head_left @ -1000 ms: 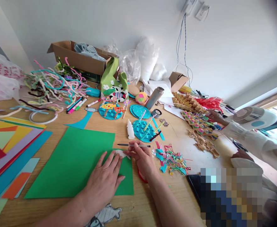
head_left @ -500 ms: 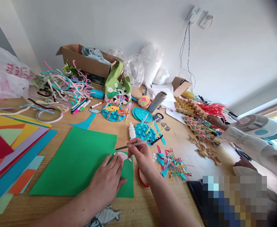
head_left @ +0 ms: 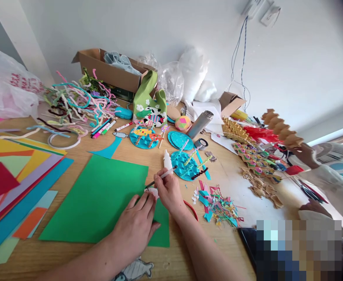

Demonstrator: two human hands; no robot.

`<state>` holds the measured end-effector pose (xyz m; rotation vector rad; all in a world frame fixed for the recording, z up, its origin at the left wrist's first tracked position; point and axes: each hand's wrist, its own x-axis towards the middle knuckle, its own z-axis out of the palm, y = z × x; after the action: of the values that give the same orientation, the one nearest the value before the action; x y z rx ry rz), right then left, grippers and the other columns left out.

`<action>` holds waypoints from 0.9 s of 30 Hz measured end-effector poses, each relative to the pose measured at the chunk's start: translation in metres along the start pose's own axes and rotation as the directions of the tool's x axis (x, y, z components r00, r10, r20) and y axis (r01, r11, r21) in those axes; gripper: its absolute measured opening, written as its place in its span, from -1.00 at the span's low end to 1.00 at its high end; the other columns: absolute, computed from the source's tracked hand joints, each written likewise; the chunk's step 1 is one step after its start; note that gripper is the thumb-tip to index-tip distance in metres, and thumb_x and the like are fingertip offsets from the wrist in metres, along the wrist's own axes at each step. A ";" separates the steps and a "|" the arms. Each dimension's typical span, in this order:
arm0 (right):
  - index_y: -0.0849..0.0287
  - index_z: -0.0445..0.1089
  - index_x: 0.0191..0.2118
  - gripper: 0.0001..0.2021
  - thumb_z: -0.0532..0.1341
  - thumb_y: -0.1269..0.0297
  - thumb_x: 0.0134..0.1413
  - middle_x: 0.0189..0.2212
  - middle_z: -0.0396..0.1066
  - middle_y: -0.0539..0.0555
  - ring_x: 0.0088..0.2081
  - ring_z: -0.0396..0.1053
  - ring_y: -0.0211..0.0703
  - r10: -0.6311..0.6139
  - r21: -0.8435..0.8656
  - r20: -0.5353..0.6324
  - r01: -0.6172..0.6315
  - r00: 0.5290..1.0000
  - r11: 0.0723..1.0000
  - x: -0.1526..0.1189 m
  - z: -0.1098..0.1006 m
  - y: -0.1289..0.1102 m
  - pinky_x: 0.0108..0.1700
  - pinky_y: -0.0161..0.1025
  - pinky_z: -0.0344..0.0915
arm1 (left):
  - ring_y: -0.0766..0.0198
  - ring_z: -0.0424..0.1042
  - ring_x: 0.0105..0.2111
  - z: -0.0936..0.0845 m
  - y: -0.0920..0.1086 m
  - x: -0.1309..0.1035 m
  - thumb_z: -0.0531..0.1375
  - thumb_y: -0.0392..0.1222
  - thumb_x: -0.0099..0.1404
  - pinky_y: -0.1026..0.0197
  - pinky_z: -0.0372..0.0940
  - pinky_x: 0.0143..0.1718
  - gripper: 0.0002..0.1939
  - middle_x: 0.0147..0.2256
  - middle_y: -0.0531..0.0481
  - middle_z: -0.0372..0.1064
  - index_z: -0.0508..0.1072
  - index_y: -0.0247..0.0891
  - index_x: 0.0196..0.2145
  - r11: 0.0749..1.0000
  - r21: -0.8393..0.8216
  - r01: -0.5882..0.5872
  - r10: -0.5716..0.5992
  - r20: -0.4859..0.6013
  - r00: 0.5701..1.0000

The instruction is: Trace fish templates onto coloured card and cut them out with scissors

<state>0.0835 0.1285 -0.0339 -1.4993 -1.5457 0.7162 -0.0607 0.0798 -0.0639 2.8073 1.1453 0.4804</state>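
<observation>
White fish cutout (head_left: 151, 191) lies on green sheet (head_left: 101, 199), long axis roughly left-right, left hand (head_left: 136, 219) flat on its near edge, fingers close together, right hand (head_left: 169, 192) pinching pen (head_left: 169, 172), tip by its left end.

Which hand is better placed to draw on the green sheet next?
Probably the right hand: it holds the pen, tip near the white cutout. The left hand rests on the cutout and green sheet.
</observation>
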 end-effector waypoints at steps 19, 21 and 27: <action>0.14 0.21 -0.46 -0.78 0.05 0.25 0.22 -0.57 0.22 -0.07 -0.55 0.20 -0.29 -0.027 -0.051 0.042 0.030 0.999 0.998 0.002 0.002 0.005 -0.46 -0.33 0.09 | -0.03 0.22 0.17 0.004 -0.001 0.000 0.01 0.05 0.38 -0.04 0.10 0.11 -0.44 0.17 -0.25 0.28 0.31 -0.42 0.16 1.000 -0.016 0.006 -0.006 -0.008 1.000; 0.14 0.21 -0.46 -0.78 0.05 0.25 0.22 -0.57 0.23 -0.07 -0.54 0.20 -0.29 -0.027 -0.050 0.046 0.029 0.999 0.998 0.002 0.002 0.005 -0.46 -0.33 0.10 | -0.04 0.20 0.18 0.005 0.000 -0.001 0.00 0.04 0.39 -0.05 0.09 0.12 -0.44 0.17 -0.26 0.27 0.30 -0.42 0.17 1.000 -0.019 0.011 -0.012 -0.002 1.000; 0.14 0.20 -0.45 -0.78 0.05 0.25 0.23 -0.58 0.21 -0.08 -0.56 0.18 -0.30 -0.007 -0.047 0.056 0.010 0.998 0.999 0.001 0.003 0.006 -0.47 -0.33 0.08 | -0.04 0.17 0.19 0.005 0.001 -0.001 0.00 0.02 0.40 -0.06 0.07 0.13 -0.46 0.18 -0.27 0.25 0.30 -0.41 0.17 1.000 -0.019 0.019 -0.018 0.020 1.000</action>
<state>0.0833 0.1308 -0.0402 -1.5177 -1.6206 0.7268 -0.0595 0.0788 -0.0692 2.7764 1.1559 0.4584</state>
